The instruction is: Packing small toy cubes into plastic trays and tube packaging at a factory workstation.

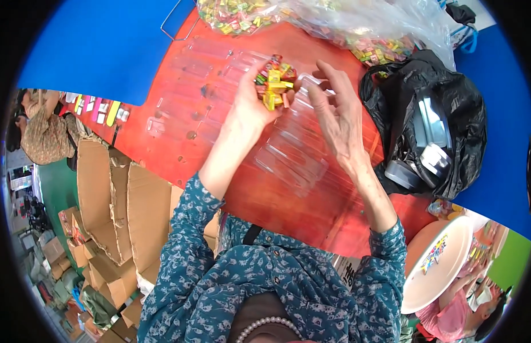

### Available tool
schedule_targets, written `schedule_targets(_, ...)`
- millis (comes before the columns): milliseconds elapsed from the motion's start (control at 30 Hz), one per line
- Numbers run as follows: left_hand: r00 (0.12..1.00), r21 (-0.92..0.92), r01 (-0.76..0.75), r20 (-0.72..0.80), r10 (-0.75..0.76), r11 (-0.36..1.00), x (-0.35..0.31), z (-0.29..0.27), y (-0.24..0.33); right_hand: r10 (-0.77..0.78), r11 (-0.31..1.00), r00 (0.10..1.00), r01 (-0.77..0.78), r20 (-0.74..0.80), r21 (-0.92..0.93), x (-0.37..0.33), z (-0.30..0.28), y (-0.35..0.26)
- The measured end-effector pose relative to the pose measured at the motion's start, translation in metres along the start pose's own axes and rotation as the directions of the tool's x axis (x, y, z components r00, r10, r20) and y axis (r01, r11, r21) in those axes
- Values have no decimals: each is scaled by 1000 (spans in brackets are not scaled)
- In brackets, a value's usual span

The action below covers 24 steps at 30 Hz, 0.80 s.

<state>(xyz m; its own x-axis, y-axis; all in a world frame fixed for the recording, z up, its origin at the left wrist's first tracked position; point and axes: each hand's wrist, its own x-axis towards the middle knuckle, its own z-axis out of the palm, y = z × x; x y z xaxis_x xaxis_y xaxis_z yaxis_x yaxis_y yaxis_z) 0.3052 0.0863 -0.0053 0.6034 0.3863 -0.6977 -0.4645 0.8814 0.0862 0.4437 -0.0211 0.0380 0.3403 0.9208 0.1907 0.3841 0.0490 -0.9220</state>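
Observation:
My left hand [249, 106] is cupped around a heap of small wrapped candies [275, 86], yellow, red and green, above the red table [220, 166]. To its right, my right hand [339, 117] is raised with thumb and fingers apart and nothing visible between them. A clear plastic tray [304, 102] lies just behind the right fingers and is partly covered by them. Nearer to me, several more clear trays [291, 160] overlap on the table. Others, such as a clear tray [157, 126], are spread out left of my left hand.
Large clear bags of candies [383, 51] lie along the table's far side. A black plastic bag [466, 120] with shiny metallic items stands at the right. Cardboard boxes [148, 211] are at the lower left. Beyond a whitish round tub [431, 286] sits another person in pink [448, 311].

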Motion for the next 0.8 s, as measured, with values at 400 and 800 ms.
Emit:
schedule_targets(400,963,91,222,138,-233,971,-1,-6,-13,153,907,860,-318,487,277,50,-5,48)
schedule_targets(800,941,-57,259,239,-239,964,-3,20,5,276,954,955,-286,106,90,86,-41,56)
